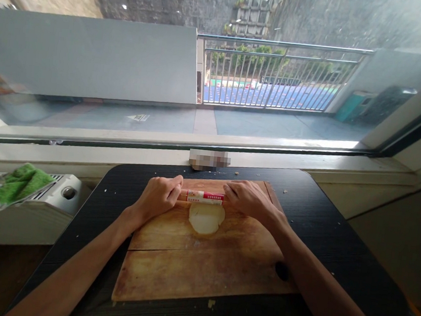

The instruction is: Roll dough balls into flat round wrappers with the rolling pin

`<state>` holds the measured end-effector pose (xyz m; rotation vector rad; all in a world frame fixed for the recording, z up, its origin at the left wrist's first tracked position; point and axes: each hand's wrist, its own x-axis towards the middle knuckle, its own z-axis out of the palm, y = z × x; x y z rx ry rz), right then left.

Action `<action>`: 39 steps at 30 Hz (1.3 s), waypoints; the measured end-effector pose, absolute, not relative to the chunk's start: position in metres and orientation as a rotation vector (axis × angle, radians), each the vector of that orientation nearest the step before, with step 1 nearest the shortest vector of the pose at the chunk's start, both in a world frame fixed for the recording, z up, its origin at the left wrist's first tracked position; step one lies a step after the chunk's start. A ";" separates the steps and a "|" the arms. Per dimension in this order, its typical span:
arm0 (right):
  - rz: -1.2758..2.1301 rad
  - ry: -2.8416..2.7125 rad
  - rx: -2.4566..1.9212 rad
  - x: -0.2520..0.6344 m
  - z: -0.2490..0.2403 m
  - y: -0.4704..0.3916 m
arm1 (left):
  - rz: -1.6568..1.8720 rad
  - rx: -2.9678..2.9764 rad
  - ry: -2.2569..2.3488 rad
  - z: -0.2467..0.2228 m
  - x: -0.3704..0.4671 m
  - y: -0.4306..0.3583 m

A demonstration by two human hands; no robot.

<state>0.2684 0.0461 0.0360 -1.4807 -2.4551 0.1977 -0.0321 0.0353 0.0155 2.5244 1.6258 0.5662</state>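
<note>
1. Two hands share one rolling pin (205,198), as I see it from my end: the left hand (160,193) has its grip closed around the left end, and the right hand (248,199) has its grip curled over the right end. Holding it at both ends leaves the labelled middle free and, I judge, lets me balance the pressure.

2. The flat, pale round of dough (205,220) lies on the wooden board (192,270), at the near side of the pin and between my forearms. Its far edge meets the pin; I can't tell whether any passes underneath. That central spot probably keeps it within even reach of both hands.

3. The board sits on the dark table (324,213), giving the dough a flat backing. A long crack crosses it nearer to me, away from the dough, and a dark hole (281,270) lies beside my right forearm.

4. Little blocks the pin on the board, though my forearms cross its side edges. Small crumbs dot the table. Beyond it, a blurred-out object (209,161) rests by the windowsill (139,157), and a green cloth (25,182) drapes over the radiator (55,198) at left, well apart from the work.
</note>
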 end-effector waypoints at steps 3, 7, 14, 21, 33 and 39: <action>0.137 -2.475 -1.535 0.265 0.036 0.041 | 0.394 2.532 1.752 0.021 -0.028 0.032; 0.025 -2.494 -1.484 0.262 0.028 0.036 | 0.212 2.522 1.836 0.028 -0.022 0.028; -0.158 -2.496 -1.357 0.261 0.020 0.025 | 0.073 2.488 1.887 0.043 -0.010 0.020; -0.306 -2.508 -1.327 0.262 0.003 0.015 | -0.007 2.563 1.872 0.047 0.007 0.015; -0.313 -2.457 -1.220 0.272 0.004 -0.032 | 0.332 2.599 1.821 0.032 0.000 -0.018; -0.207 -2.420 -1.417 0.253 0.019 -0.043 | 0.445 2.674 1.860 0.023 0.003 -0.037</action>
